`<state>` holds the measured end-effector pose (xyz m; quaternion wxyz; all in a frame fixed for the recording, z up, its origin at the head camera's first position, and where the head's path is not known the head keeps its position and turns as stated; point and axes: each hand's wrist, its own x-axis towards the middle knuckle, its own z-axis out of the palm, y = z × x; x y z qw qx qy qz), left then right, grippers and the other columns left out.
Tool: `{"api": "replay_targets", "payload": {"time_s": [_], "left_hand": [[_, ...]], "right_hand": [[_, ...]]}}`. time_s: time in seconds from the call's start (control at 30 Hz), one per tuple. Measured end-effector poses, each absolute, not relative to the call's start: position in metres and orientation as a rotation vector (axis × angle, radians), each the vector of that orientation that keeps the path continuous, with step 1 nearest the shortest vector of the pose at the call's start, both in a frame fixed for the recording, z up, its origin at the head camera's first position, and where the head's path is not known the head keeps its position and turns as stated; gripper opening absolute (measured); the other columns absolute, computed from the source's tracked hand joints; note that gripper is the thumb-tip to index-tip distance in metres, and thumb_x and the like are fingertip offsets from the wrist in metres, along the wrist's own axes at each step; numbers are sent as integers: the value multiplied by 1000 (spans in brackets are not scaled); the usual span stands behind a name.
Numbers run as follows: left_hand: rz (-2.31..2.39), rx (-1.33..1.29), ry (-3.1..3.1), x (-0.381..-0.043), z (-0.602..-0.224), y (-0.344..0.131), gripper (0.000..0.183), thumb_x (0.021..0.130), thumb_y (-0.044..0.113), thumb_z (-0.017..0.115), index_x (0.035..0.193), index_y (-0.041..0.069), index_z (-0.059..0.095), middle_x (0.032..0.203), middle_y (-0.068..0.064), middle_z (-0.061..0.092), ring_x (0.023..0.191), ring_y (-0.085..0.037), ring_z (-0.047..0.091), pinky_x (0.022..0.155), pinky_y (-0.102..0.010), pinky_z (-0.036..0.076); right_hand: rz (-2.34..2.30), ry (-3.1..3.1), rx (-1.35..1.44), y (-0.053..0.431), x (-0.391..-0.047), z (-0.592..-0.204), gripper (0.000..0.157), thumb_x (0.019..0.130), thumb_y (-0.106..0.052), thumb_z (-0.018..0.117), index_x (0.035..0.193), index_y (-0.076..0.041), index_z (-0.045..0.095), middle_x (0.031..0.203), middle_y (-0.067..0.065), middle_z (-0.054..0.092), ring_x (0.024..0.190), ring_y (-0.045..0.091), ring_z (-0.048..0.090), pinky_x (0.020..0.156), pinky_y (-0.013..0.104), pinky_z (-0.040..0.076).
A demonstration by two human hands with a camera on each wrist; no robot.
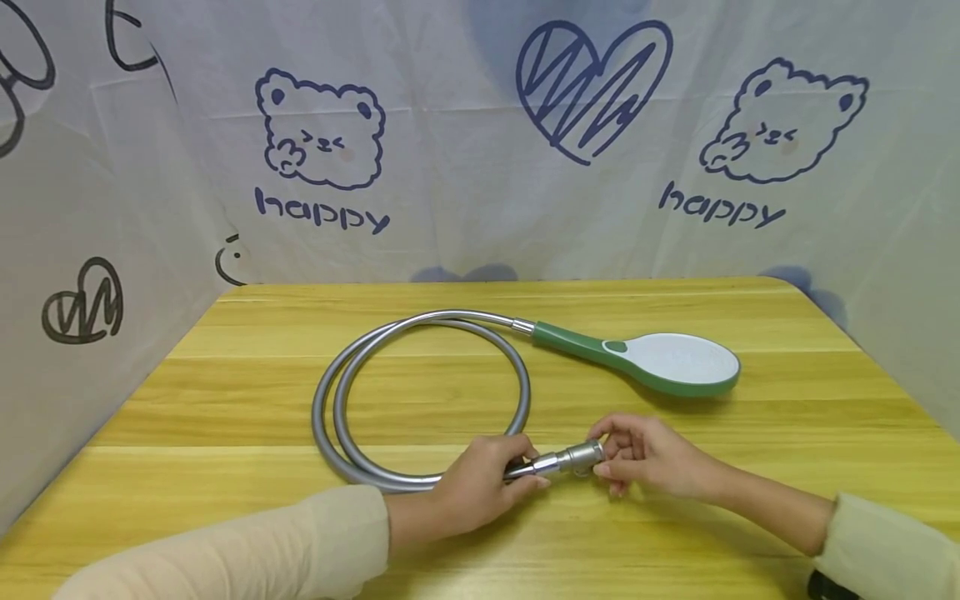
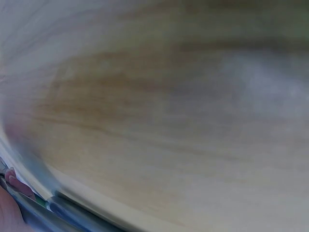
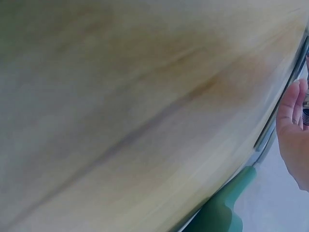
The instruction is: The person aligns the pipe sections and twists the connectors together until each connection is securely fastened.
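Note:
A silver metal fitting (image 1: 582, 455) sits at the end of a grey shower hose (image 1: 337, 392). My left hand (image 1: 480, 483) grips the hose just behind the fitting, thumb and fingers around it. My right hand (image 1: 652, 458) is at the fitting's free end, fingers bent loosely and spread about it; whether the fingertips touch it is hard to tell. Threads show on the metal end (image 3: 306, 116) beside those fingers in the right wrist view. The hose's other end joins a green and white shower head (image 1: 682, 362), which lies beyond my right hand, white face up.
The hose lies in loops on the wood-grain table (image 1: 225, 400), left of the shower head. Behind and beside the table hangs a pale cloth (image 1: 450, 167) with drawn bears and hearts. Table surface fills most of both wrist views, blurred.

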<state>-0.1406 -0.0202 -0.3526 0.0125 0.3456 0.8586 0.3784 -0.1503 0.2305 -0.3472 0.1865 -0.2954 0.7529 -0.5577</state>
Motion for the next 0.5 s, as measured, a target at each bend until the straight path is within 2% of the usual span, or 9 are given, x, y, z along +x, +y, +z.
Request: {"api": "replay_targets", "payload": {"time_s": [0.07,0.3,0.5], "left_hand": [[1184,1081,2672,-141,-353,-20,14,83,19,69,83,7,62,75,-2,64,62,2,46,55,-13,42],[1183,1090,2675,-141,-354,-20,15,84,20,69,83,7,62,75,-2,64,63,2,46,55,-12,42],[1188,1090,2665,-141,-354,-20,14,84,20,69,84,7,63,76,-2,64,63,2,46,55,-13,42]], "right_hand": [[-1563,2141,-843,230,-150,-348,32,86,-1,61,109,16,47,80,30,58,62,7,62,56,29,55],[-1495,2286,-840,231,-149,-348,28,85,-9,65,106,8,55,83,16,62,66,6,59,55,26,52],[-1457,2368,-798,230,-147,-346,29,83,-11,68,104,7,59,90,16,63,73,4,58,60,22,51]]}}
